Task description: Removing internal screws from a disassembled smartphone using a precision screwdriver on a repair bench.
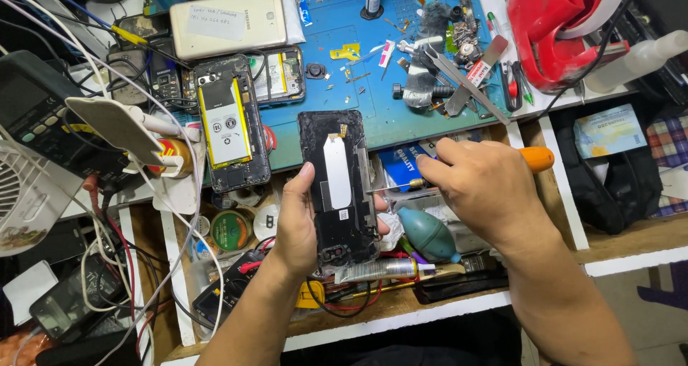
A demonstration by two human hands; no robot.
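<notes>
Now, from the head camera, we have our left hand [304, 226] wrapped around an opened black phone body [338, 187] at the middle of the frame, thumb along its left edge and fingers curled under the right one. It is held upright above the open drawer [401, 305], inner side toward us, with a pale strip down its middle. Our right hand [484, 187] is closed around an orange-handled screwdriver [536, 158], and the thin shaft reaches leftward so the tip meets the right edge of the phone body. Whether the tip sits in a screw head we cannot tell; it is too small.

To do this well, as we judge it, we keep the left grip firm so the body does not twist, hold the shaft square to the surface and press only lightly, since a slipping tip could scar the parts beside it.

Up and to the left, a second opened phone [233, 126] with a yellow-edged battery lies on the blue work mat [344, 51]. A gold phone [228, 22] lies face down above it. Metal tweezers [459, 79] lie at upper right of the mat, near a red tape dispenser [562, 26]. Below our right hand, a teal air blower bulb [428, 233] lies in the drawer among tubes and wires.
</notes>
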